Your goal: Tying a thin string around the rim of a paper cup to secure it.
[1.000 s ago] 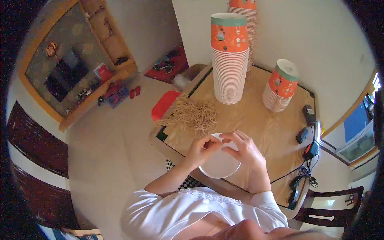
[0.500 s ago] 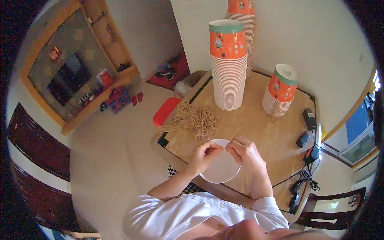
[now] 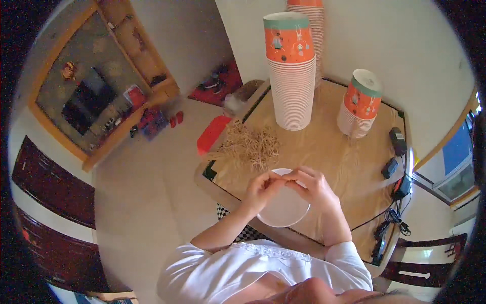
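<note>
from where i stand, the white tub (image 3: pixel 283 207) looks like smooth, dull paper. the table top (image 3: pixel 324 152) looks like wood with a soft shine. at twelve o'clock from the tub, the tall cup stack (image 3: pixel 292 91) looks like smooth paper, and at one o'clock the short cup stack (image 3: pixel 362 101) looks papery too. the brown strings (image 3: pixel 249 144) at eleven o'clock look rough. the black plugs (image 3: pixel 398 141) at two o'clock look like hard plastic. the white shirt (image 3: pixel 202 273) at six o'clock is soft, wrinkly cloth. the dark red doors (image 3: pixel 53 182) at nine look a bit shiny.
</note>
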A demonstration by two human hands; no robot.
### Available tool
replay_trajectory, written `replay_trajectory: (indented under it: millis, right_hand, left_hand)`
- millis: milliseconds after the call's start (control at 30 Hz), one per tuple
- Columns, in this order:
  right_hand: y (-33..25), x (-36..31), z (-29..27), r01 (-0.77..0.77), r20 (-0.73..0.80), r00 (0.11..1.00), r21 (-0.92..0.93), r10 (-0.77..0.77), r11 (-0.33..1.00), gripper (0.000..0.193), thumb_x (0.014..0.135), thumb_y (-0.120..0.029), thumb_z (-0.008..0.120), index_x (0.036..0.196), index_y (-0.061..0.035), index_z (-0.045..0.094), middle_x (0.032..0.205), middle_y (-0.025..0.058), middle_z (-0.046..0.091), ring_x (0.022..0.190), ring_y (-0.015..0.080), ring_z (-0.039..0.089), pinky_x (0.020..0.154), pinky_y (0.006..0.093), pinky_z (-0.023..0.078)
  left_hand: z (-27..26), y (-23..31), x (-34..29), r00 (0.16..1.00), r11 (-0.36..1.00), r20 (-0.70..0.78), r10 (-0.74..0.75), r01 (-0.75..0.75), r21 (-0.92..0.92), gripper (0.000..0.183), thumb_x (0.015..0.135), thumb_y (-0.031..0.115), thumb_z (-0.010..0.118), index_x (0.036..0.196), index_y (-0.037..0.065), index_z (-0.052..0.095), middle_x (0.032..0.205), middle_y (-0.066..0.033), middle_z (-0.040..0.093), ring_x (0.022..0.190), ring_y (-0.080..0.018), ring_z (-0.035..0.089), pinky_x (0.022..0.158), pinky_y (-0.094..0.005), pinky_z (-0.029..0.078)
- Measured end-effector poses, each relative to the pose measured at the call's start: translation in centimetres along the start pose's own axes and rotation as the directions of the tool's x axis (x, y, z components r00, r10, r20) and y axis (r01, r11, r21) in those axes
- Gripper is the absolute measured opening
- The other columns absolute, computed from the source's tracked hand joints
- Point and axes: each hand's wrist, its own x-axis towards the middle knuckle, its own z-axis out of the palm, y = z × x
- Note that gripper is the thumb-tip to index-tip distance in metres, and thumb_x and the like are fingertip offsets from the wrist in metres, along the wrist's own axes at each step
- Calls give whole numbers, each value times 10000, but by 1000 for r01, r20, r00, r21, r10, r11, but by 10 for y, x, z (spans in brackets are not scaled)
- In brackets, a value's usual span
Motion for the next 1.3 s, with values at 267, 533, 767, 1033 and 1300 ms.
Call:
replay_trajectory:
  millis: [267, 533, 767, 1033, 1300]
  right_hand:
    - [0, 6, -8, 107, 15, 994, -142, -106, 984, 64, 761, -51, 633, 773, -15, 582, 691, 104, 560, 652, 273, 567, 569, 357, 458]
    - [12, 0, -5, -41, 28, 998, -272, 51, 962, 119, 779, -56, 594, 706, -7, 514, 725, 116, 547, 702, 302, 551, 615, 386, 448]
    - [61, 3, 7, -99, 64, 986, -500, 151, 860, 247, 812, -170, 574, 1002, -23, 517, 896, 154, 578, 887, 351, 571, 729, 420, 499]
    - [58, -8, 22, -377, 118, 879, -423, 462, 824, 93, 852, -93, 495, 935, -50, 489, 779, 172, 629, 743, 369, 610, 632, 454, 474]
    - [52, -10, 19, -340, 285, 832, -418, 477, 842, 167, 871, -204, 507, 931, -48, 512, 719, 192, 616, 709, 382, 604, 618, 472, 467]
  left_hand:
    - [3, -4, 2, 999, 998, -7, -35, 35, -57, 87, 831, 105, 649, 872, 29, 644, 782, 14, 612, 671, -33, 522, 601, -192, 435]
    - [7, -3, -1, 956, 901, -53, 288, -252, 355, 37, 799, 57, 648, 826, 33, 643, 709, -35, 581, 576, -91, 523, 516, -230, 410]
    - [-10, -16, 13, 982, 808, 41, 186, -177, 562, 55, 782, 34, 648, 788, 7, 601, 721, -48, 542, 662, -132, 554, 578, -250, 431]
    - [-17, -25, 26, 987, 706, 97, 124, -157, 690, 77, 759, 52, 657, 777, 18, 590, 760, -103, 576, 706, -222, 605, 625, -317, 477]
    - [-9, -37, 29, 956, 499, 195, 219, -281, 819, 53, 754, 98, 621, 728, 66, 588, 762, -89, 589, 684, -268, 610, 575, -379, 484]
